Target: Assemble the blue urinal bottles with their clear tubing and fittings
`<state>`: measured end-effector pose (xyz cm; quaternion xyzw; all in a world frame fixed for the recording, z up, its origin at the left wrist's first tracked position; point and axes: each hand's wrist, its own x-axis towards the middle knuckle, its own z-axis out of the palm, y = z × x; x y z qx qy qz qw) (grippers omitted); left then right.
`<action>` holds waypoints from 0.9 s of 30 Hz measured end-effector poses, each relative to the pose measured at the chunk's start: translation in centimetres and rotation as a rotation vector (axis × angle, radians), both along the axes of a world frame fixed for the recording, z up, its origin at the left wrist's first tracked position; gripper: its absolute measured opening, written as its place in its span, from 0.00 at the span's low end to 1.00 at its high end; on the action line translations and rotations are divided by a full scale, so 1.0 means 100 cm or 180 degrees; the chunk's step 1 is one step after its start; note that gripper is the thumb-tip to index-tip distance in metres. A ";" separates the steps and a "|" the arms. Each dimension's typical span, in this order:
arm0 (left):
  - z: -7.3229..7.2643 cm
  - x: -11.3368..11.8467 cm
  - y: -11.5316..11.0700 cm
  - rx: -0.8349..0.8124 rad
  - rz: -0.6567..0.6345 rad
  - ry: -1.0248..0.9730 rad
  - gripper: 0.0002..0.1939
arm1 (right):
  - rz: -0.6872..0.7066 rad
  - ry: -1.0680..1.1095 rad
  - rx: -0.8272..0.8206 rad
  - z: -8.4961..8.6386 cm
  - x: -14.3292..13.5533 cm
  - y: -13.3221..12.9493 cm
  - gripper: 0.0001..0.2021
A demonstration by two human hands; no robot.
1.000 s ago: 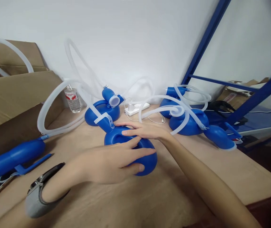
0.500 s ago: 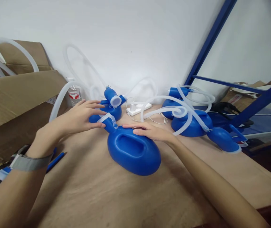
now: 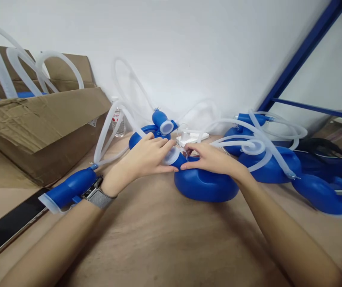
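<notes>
A blue plastic urinal bottle [image 3: 206,187] rests on the table in front of me. Its short neck [image 3: 179,160] points left and carries a translucent white cap [image 3: 171,156]. My left hand [image 3: 149,155] is closed round the cap, thumb below, partly hiding it. At the base of the neck my right hand [image 3: 215,159] pinches with thumb and curled fingers, its palm over the bottle's top. A loose blue funnel head [image 3: 75,185] with a white rim lies beside my left wrist. From it a translucent hose [image 3: 103,129] arches up and passes behind my left hand.
More blue bottles [image 3: 269,163] with coiled hoses lie at right, another funnel head [image 3: 320,195] near them. Behind my hands stand a further blue bottle [image 3: 137,137], a power strip [image 3: 194,137] and a water bottle [image 3: 118,121]. An open cardboard box [image 3: 48,119] fills the left.
The view has swung left. My left hand has closed round the cap, and my right hand has gone from lying on the body to pinching by the neck. The urinal bottle has turned more upright.
</notes>
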<state>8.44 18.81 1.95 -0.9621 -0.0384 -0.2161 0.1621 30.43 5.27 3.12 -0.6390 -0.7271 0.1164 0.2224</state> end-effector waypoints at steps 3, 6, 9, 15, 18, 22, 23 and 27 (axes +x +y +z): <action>0.000 -0.001 0.002 0.0098 0.0116 0.0149 0.42 | 0.0183 0.0310 -0.0104 0.001 0.006 0.000 0.15; 0.006 0.000 0.000 0.0063 0.0274 0.0329 0.39 | 0.0281 0.0168 -0.0100 0.001 0.008 0.001 0.10; 0.014 0.000 -0.002 -0.0016 0.0375 0.0453 0.39 | 0.0187 -0.0046 0.0085 -0.001 0.007 0.001 0.08; 0.021 -0.002 -0.004 -0.0322 0.0508 0.0572 0.41 | 0.0037 0.0201 0.0129 -0.004 0.003 -0.001 0.16; 0.020 -0.001 -0.002 -0.0659 0.0511 0.0574 0.41 | -0.0122 0.0268 0.0060 -0.004 0.000 -0.001 0.26; 0.032 -0.010 0.004 -0.1543 0.0371 0.0576 0.37 | 0.0009 0.0199 -0.0431 0.000 -0.004 0.000 0.28; 0.039 -0.017 0.007 -0.1785 0.0360 0.0461 0.36 | 0.0066 0.0206 -0.0520 0.001 -0.005 0.001 0.28; 0.069 -0.053 0.021 -0.1984 0.1006 -0.0166 0.34 | 0.0266 0.0063 -0.0624 0.006 -0.008 0.002 0.30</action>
